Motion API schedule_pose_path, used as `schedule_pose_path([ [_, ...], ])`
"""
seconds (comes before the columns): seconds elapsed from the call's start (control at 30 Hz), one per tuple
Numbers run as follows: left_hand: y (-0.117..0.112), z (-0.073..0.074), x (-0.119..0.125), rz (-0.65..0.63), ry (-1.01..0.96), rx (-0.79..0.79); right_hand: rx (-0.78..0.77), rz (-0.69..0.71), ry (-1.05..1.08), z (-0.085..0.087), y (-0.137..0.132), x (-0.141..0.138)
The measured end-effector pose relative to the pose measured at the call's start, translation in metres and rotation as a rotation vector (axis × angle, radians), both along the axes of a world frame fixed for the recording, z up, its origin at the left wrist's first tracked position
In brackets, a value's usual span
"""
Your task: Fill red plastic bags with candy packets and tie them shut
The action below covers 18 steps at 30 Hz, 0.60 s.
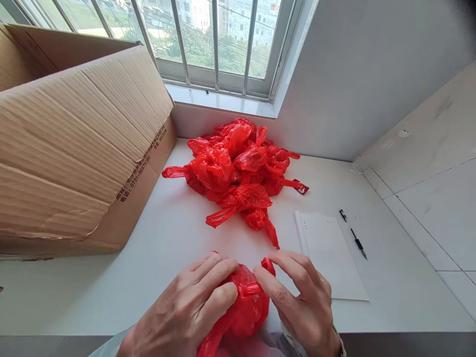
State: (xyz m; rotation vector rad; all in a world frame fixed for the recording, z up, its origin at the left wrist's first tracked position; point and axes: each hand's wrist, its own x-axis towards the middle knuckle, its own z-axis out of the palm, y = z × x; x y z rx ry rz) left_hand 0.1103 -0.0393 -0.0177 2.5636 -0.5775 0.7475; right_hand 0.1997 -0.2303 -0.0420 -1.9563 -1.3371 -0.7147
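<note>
A red plastic bag (251,315), bunched up and rounded, sits at the front edge of the white table between my two hands. My left hand (193,302) is closed over its left side, fingers curled into the plastic. With thumb and fingertips, my right hand (301,292) pinches a twisted end of the same bag at its upper right. What lies inside the bag cannot be made out. Farther back, against the wall, a heap of similar red plastic bags (238,163) is piled up, several with their handles sticking out.
On the left stands a large open cardboard box (82,144) with printed text. Right of the heap lie a white notepad (330,253) and a black pen (353,235). A small dark red packet (301,187) pokes out beside the heap. Behind is a barred window (219,44).
</note>
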Motion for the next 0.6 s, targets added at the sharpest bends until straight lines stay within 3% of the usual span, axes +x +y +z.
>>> schedule_pose_path([
  [0.1,0.009,-0.012,-0.010,-0.025,-0.050,0.020,-0.080,-0.027,-0.136,0.002,-0.007,0.002],
  [0.2,0.020,-0.021,-0.024,0.086,-0.059,0.048,-0.136,-0.061,-0.250,-0.005,-0.019,0.010],
  [0.37,0.045,-0.033,-0.046,0.216,-0.033,0.047,-0.150,-0.263,-0.174,-0.045,-0.053,0.036],
  [0.47,0.051,-0.043,-0.054,0.229,0.015,0.055,-0.192,-0.270,-0.110,-0.067,-0.066,0.044],
  [0.6,0.046,-0.048,-0.059,0.267,0.101,-0.096,-0.212,-0.281,-0.125,-0.069,-0.072,0.044],
])
